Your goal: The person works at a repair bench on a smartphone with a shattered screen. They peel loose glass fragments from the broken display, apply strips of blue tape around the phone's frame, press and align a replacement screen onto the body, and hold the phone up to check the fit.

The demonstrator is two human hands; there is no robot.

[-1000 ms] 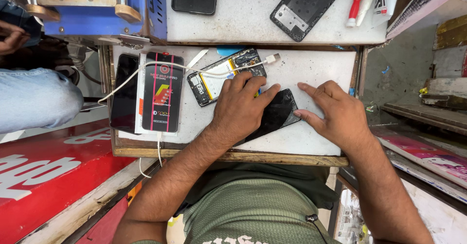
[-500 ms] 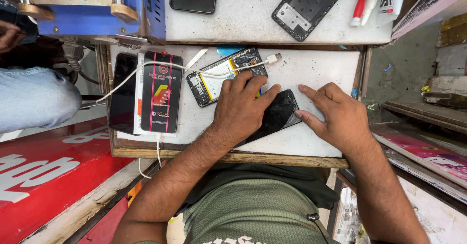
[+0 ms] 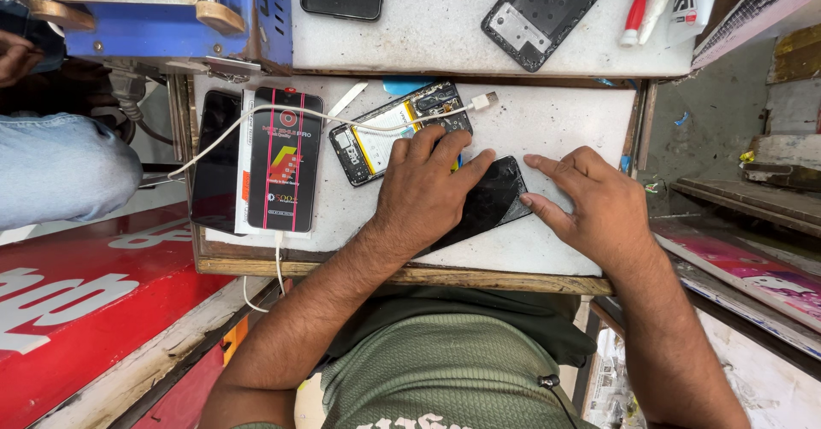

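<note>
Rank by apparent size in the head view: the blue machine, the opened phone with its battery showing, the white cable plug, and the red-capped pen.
1. blue machine, partly cut off by the frame, still largest.
2. opened phone, partly under the left hand.
3. red-capped pen, cut off at the top edge.
4. white cable plug, smallest.

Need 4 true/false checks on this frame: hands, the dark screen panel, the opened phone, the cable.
1. The left hand lies flat on the dark screen panel. True.
2. The right hand holds a screwdriver. False: it holds no tool; its fingertips touch the panel's edge.
3. The opened phone lies beyond the left hand, its insides showing. True.
4. The white cable is plugged into the opened phone. False: its plug lies loose beside the phone.
</note>
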